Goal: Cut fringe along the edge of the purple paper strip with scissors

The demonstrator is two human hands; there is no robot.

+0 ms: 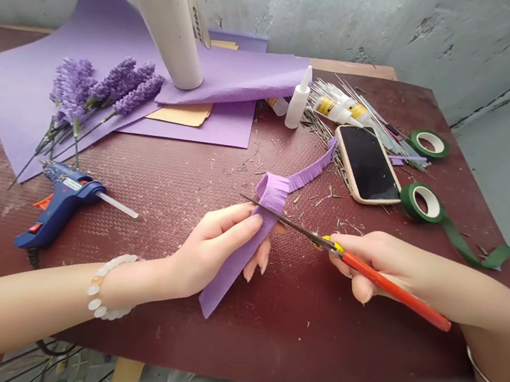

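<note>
My left hand (219, 247) pinches a long strip of purple crepe paper (247, 241) over the dark red table (166, 170). The strip's far part is cut into a fringe and trails toward a phone (369, 165). My right hand (379, 262) is closed round orange-handled scissors (359, 266), whose blades reach left across the strip right by my left fingertips. A bead bracelet sits on my left wrist.
A blue glue gun (62, 202) lies at the left, with purple paper flowers (101, 89) on purple sheets (21, 76) behind it. A white tube (167, 9) stands at the back. Glue bottles (298, 101), wire stems and two green tape rolls (422, 201) lie at the right.
</note>
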